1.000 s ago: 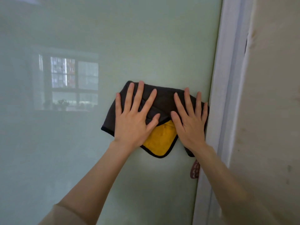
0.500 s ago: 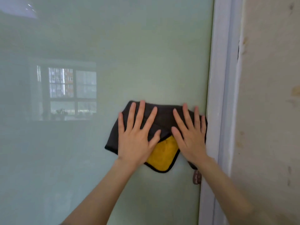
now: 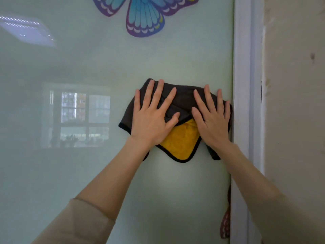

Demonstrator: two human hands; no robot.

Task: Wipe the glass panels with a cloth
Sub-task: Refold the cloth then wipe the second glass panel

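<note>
A dark grey cloth (image 3: 182, 101) with a yellow underside and black edging lies flat against the pale green frosted glass panel (image 3: 88, 59), near its right edge. My left hand (image 3: 151, 122) presses flat on the cloth's left half, fingers spread and pointing up. My right hand (image 3: 212, 122) presses on its right half in the same way, right beside the frame. A yellow corner of the cloth hangs down between my wrists.
A white frame (image 3: 241, 85) borders the glass on the right, with a rough cream wall (image 3: 295, 120) beyond it. A blue and purple butterfly sticker (image 3: 144, 16) sits on the glass above the cloth. A small red sticker (image 3: 226, 224) shows at the lower right of the glass.
Both hands first slid the cloth slightly down, then up the glass along the right frame. The view has tilted up, and the butterfly sticker has come into sight.
</note>
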